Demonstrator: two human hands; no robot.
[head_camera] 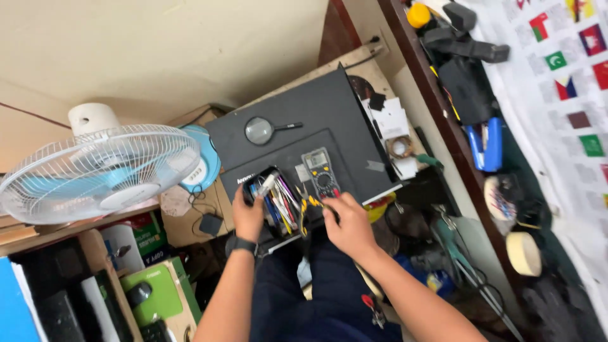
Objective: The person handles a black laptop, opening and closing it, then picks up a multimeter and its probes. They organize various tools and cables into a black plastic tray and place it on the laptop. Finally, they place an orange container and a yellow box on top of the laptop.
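Left hand (247, 214) grips tool case (273, 199); right hand (347, 223) on pliers (310, 209).

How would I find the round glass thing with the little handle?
Look at the big dark closed laptop in the middle. The magnifying glass lies flat on its lid, up beyond the grey multimeter and both hands. It is the only round, see-through thing there, with a thin black handle sticking out sideways.
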